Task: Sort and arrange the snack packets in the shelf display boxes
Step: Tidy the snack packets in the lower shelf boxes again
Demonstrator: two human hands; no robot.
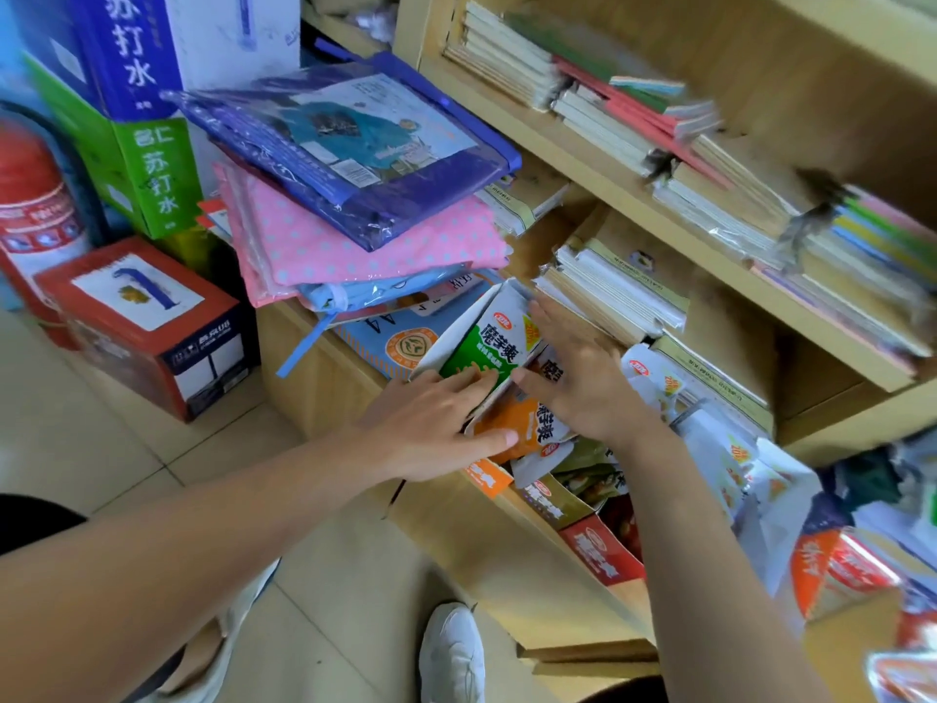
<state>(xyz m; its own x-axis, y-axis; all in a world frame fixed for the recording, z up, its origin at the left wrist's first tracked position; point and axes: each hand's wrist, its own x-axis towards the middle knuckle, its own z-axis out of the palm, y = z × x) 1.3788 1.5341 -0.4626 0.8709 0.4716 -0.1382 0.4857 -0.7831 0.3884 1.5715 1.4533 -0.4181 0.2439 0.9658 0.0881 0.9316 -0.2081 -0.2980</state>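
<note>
Pressing the left hand flat, fingers straight, on the front of the tilted green display box, bracing its right edge with the spread, straight-fingered right hand, orange packet wedged between both hands, bare floor left of the left hand.

Glossy plastic snack packets, cardboard display box, matt wooden shelf.

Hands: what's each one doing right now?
Left hand: open, fingers flat on the green box.
Right hand: open, fingers straight beside that box, holding nothing.
</note>
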